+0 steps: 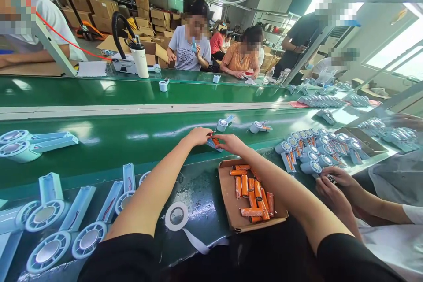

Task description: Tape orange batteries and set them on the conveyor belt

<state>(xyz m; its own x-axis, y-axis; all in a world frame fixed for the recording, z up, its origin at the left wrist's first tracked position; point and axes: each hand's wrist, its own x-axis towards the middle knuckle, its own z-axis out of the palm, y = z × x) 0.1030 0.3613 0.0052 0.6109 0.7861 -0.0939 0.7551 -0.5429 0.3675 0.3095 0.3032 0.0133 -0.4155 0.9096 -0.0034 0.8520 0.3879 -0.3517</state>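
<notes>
At the near edge of the green belt, both my hands meet over a light-blue handheld fan housing [216, 147] with something orange, like a battery, in its handle. My left hand [200, 135] is closed on its far side, with fingers bent over it. The fingers of my right hand [233, 144] pinch at the orange piece and handle from the right. Fingers cover most of this housing. Just beyond my hands, another light-blue fan piece [222, 125] lies on the belt. Below my right forearm sits a cardboard tray [228, 205] of orange cylindrical batteries [253, 194].
A white tape roll [176, 216] lies on the bench between my arms. Several fan housings [49, 216] stand at left; more, with orange batteries, crowd at right [317, 145]. A co-worker's hands [337, 185] work at right. Across the belt [139, 90] people sit near a white tumbler [140, 62].
</notes>
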